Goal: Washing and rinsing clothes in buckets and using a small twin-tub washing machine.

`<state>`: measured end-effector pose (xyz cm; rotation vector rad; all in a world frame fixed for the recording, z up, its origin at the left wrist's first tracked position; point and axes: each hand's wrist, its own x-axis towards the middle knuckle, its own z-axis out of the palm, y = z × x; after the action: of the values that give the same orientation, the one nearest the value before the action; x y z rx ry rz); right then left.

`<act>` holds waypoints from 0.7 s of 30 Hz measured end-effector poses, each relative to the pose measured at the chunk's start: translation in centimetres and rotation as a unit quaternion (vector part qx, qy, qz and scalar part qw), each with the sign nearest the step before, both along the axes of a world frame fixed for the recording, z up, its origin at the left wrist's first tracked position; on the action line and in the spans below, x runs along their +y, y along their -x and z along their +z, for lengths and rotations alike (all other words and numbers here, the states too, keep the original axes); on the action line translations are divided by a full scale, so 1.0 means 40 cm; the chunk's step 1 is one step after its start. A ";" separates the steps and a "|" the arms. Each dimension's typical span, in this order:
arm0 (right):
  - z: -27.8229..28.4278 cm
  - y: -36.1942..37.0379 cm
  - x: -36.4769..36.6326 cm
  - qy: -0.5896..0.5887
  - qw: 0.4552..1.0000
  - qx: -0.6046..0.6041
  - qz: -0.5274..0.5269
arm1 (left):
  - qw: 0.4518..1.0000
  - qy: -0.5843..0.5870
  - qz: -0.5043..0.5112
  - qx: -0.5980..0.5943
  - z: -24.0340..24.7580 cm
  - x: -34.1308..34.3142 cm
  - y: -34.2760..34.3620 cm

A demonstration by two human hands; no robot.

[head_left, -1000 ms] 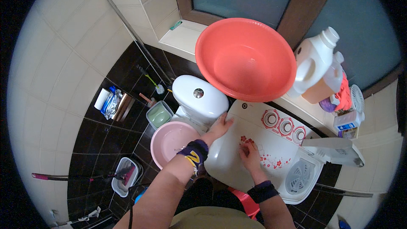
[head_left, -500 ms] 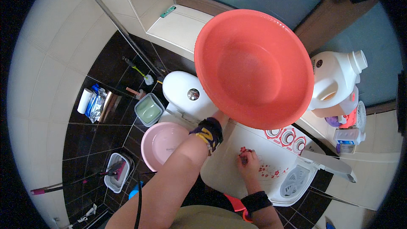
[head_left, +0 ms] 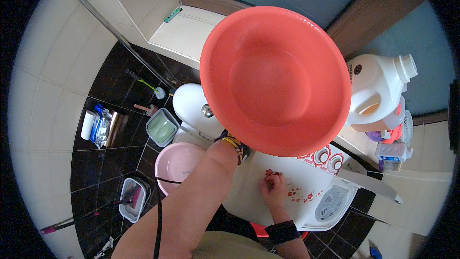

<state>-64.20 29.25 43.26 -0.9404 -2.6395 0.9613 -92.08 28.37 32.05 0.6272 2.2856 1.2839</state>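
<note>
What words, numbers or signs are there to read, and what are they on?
None is clear enough to read.
White jug: round dark mark and print, too small.
Small white bottle: blue label, too small.
Pink basin: faint print, too blurred.
White machine: red marks by knobs, too small; red flowers are pictures.

A second ago the left hand lay bare to sight between the toilet tank [head_left: 184, 97] and the washing machine lid [head_left: 247, 187]; now it has gone out of sight behind the near left part of the red basin [head_left: 275, 81], leaving the wristband [head_left: 233, 145] near that rim. The basin looms larger, reaching nearer and further left, so that its rim overlaps the flush button [head_left: 206, 111] and hides the leftmost dial. The black cord [head_left: 159, 220] now crosses the pink basin [head_left: 177, 163].
</note>
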 end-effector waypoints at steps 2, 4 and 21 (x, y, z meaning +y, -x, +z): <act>-0.006 -0.006 0.008 -0.027 1.000 0.002 0.004 | 1.000 -0.005 -0.001 -0.009 0.005 0.000 -0.005; 0.017 0.009 0.002 -0.017 1.000 -0.004 0.007 | 1.000 -0.008 0.005 -0.013 0.005 -0.011 0.001; -0.020 -0.002 -0.003 -0.022 0.999 0.026 0.005 | 0.998 -0.043 0.020 -0.046 0.026 -0.041 -0.001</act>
<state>-64.12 29.13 42.45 -0.8805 -2.6141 0.9124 -92.02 26.72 33.10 0.5430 2.1886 1.4055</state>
